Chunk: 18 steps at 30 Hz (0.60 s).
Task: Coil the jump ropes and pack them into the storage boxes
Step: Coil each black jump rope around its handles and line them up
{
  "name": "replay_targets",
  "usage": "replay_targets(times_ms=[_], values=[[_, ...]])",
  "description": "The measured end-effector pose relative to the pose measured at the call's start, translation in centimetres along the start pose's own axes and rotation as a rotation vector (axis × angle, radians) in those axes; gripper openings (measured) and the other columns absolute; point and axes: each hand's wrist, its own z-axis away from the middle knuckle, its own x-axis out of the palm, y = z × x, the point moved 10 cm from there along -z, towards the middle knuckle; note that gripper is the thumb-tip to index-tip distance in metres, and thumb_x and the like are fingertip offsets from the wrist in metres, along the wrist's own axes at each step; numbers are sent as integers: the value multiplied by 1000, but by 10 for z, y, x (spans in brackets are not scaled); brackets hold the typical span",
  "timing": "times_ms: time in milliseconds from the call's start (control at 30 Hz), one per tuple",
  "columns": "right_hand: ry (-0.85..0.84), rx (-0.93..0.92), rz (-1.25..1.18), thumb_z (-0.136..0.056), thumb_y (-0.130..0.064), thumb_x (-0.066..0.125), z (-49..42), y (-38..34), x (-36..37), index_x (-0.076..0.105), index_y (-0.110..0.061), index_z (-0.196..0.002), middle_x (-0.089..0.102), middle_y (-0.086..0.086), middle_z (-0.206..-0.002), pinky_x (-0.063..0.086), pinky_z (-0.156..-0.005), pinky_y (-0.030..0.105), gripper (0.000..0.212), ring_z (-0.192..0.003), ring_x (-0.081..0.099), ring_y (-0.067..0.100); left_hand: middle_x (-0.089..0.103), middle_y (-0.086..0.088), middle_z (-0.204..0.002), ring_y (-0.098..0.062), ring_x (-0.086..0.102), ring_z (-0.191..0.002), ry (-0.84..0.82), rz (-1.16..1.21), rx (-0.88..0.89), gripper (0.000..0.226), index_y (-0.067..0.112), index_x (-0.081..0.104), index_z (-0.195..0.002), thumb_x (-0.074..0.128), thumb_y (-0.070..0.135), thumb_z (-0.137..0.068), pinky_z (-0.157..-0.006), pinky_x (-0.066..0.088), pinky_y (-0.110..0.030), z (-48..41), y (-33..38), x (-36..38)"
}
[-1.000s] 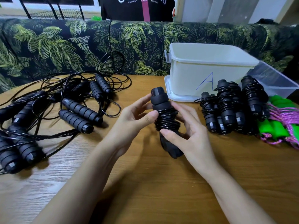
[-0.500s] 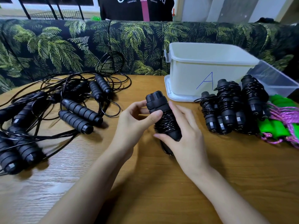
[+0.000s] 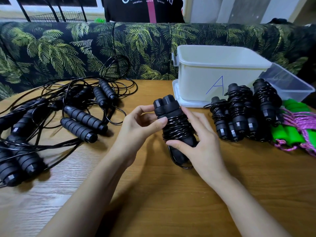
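A black jump rope bundle (image 3: 174, 124), its cord wound round the paired handles, stands upright in the middle of the wooden table (image 3: 171, 202). My left hand (image 3: 138, 124) pinches its upper part with thumb and fingers. My right hand (image 3: 196, 142) grips the lower part from the right, the thumb on the wound cord. A short loop of cord sticks out below. Several coiled black ropes (image 3: 242, 113) stand to the right, in front of the white box marked A (image 3: 213, 74). Several uncoiled black ropes (image 3: 68, 117) lie tangled on the left.
A clear plastic box (image 3: 289, 82) sits behind the coiled ropes at far right. A green-handled rope with pink cord (image 3: 297, 132) lies at the right edge. A palm-print sofa (image 3: 85, 52) runs along the table's far side, with a person in a black shirt (image 3: 143, 9) behind it.
The bundle has been turned between my hands, so both handle caps now show side by side at the top. My right thumb has slid lower on the wound cord.
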Motion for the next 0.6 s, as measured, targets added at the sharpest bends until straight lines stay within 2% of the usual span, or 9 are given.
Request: replay_targets(times_ms=[133,267,333,400,433,533,600], values=[[-48,102,-153,-67,-34,80,-1,7,4,44,-35,-142,54,-27,-120,42,-106,23,83,-122,54,3,74,3,-78,-8,69,-78,13,0,-4,38,16,60,-102,74,22,-67,-76,51,-17,0,3,-4],[-71,162,-246,-69,-31,80,1,13,8,40,-39,-144,58,-26,-124,40,-106,21,85,-123,54,1,71,5,-73,-8,67,-75,49,16,-14,42,15,58,-101,76,24,-65,-78,49,-20,-1,0,-8],[-44,171,-209,-70,-35,80,2,14,6,32,-50,-144,54,-28,-132,36,-105,17,89,-127,49,-3,71,4,-72,-7,66,-72,81,31,-14,43,15,58,-101,76,25,-63,-77,50,-20,-1,-1,-9],[0,111,-39,-72,-50,74,2,7,1,24,-60,-144,44,-31,-140,36,-107,22,88,-132,43,2,70,5,-69,-6,66,-68,108,38,-2,43,14,58,-100,76,26,-63,-73,50,-16,0,0,-9],[22,55,46,-74,-54,69,2,2,-2,24,-59,-145,41,-29,-142,39,-107,26,84,-132,43,6,70,6,-67,-5,66,-66,122,43,7,42,14,58,-100,76,25,-63,-70,50,-14,1,0,-9],[83,-124,223,-83,-49,62,4,-15,-6,36,-40,-148,46,-16,-136,45,-98,22,71,-123,51,11,70,4,-67,-5,66,-66,172,49,25,39,13,59,-99,78,21,-66,-66,49,-12,3,0,-11],[102,-219,351,-88,-42,59,7,-25,-2,45,-32,-146,52,-6,-137,55,-86,36,60,-118,57,18,71,2,-69,-7,67,-68,225,28,38,35,13,61,-98,81,17,-69,-65,49,-13,4,-1,-16]])
